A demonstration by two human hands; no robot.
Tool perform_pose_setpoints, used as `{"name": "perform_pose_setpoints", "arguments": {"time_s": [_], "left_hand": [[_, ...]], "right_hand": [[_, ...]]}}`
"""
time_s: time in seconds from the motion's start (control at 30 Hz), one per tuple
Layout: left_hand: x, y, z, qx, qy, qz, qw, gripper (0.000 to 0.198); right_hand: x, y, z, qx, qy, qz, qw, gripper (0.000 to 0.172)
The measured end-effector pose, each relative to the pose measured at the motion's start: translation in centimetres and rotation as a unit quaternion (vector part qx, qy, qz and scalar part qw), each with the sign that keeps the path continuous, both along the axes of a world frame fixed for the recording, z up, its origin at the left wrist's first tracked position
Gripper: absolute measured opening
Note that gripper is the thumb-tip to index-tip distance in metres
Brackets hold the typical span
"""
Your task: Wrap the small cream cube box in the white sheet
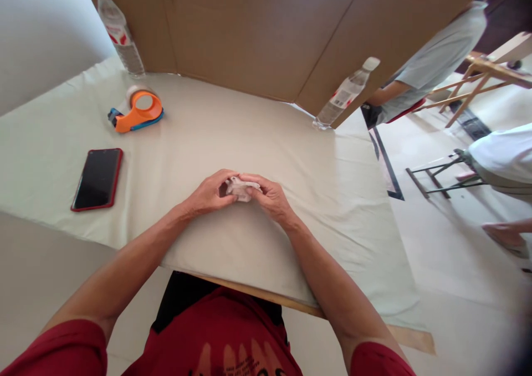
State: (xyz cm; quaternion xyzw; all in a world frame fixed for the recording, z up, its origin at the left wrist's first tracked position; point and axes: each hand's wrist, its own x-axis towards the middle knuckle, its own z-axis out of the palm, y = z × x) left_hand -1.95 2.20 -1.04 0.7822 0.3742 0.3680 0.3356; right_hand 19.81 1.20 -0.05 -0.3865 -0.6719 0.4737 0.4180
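A small, crumpled white bundle is held between my two hands, just above or on the cloth near the table's front; whether it is tissue or thin plastic I cannot make out. My left hand curls round its left side, thumb below and fingers above. From the right, my right hand pinches it, with the thumb lying across its face. The fingertips of both hands meet at the top and hide part of the bundle.
Left of my hands lie a phone in a red case and an orange tape dispenser. Water bottles stand against a cardboard panel at the back. Two people sit off to the right, near a folding stool.
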Motion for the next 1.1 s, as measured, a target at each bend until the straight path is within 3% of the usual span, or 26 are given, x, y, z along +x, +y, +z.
{"name": "perform_pose_setpoints", "arguments": {"time_s": [0.17, 0.27, 0.4, 0.57, 0.83, 0.97, 1.1], "left_hand": [[-0.3, -0.5, 1.7, -0.214, -0.047, -0.029, 0.975, 0.052], [-0.2, -0.6, 2.2, -0.261, -0.034, -0.01, 0.965, 0.049], [0.1, -0.6, 2.2, -0.271, -0.04, 0.011, 0.962, 0.053], [0.2, -0.6, 2.2, -0.275, -0.059, 0.039, 0.959, 0.064], [-0.3, -0.4, 2.6, -0.289, -0.03, -0.026, 0.956, 0.053], [-0.3, -0.6, 3.0, -0.257, 0.016, -0.006, 0.966, 0.041], [0.0, -0.8, 3.3, -0.237, 0.032, 0.024, 0.971, 0.035]], "right_hand": [[-0.2, -0.5, 0.2, -0.127, 0.065, -0.006, 0.99, 0.034], [-0.5, -0.7, 0.0, -0.151, 0.063, -0.03, 0.986, 0.037], [-0.7, -0.9, -0.1, -0.145, 0.059, -0.023, 0.987, 0.045], [-0.9, -1.1, -0.3, -0.17, 0.09, 0.004, 0.981, 0.066], [-1.1, -1.1, -0.4, -0.171, 0.079, -0.032, 0.982, 0.059], [-1.0, -1.4, -0.5, -0.17, 0.063, -0.012, 0.983, 0.064], [-0.9, -1.5, -0.9, -0.106, 0.001, -0.045, 0.993, 0.067]]}}
